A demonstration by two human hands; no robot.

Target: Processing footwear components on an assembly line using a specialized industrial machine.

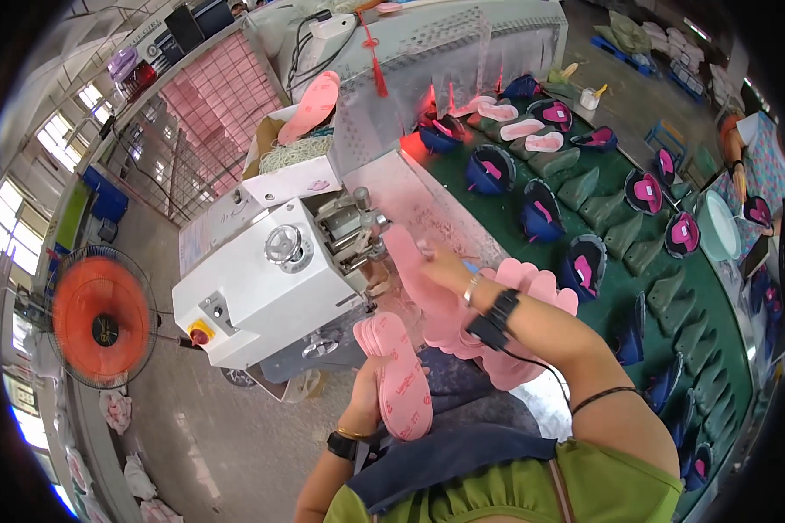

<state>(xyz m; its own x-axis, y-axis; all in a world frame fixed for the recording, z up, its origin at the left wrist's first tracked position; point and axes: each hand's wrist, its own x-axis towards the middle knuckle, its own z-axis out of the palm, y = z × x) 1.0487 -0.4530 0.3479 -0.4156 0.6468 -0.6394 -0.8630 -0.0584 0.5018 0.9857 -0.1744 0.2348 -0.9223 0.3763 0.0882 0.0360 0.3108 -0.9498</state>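
My left hand (368,397) grips a small stack of pink insoles (403,392) with red print, upright near my body. My right hand (449,268), slightly blurred, holds a single pink insole (403,253) against the working head (362,228) of a white machine (253,292). Its fingertips are partly hidden by the blur. Under and beside my right wrist, more pink insoles (541,292) lie fanned out in a pile. Pink dust and scraps (440,205) cover the tabletop behind the insole.
A green conveyor (576,157) on the right carries dark blue shoe uppers (542,209) and green shoe lasts (645,257). A box of cord (296,157) stands behind the machine. An orange fan (105,327) is at left. At far right a co-worker's hand (740,179) shows.
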